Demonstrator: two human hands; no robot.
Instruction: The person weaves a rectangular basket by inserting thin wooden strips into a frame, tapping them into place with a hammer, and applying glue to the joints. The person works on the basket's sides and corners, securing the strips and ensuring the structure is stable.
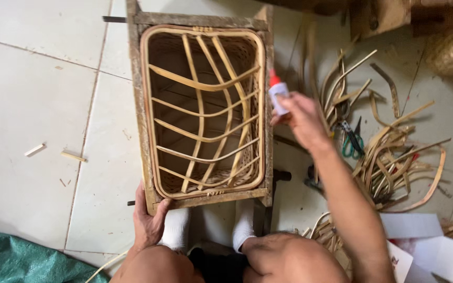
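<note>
A rectangular woven rattan basket (153,120) sits inside a rough wooden frame (136,105) on the tiled floor, with curved cane strips crossing its open top. My left hand (148,222) grips the frame's near left corner. My right hand (301,118) is raised beside the basket's right rim and holds a small white glue bottle with a red cap (277,94), tip pointing up. My knees and white-socked feet (176,230) press against the frame's near side.
Loose cane strips (394,157) lie heaped on the floor to the right, with green-handled scissors (352,141) among them. A green tarp (11,259) fills the lower left corner. White paper (420,236) lies at lower right. Small cane offcuts (72,156) lie at left.
</note>
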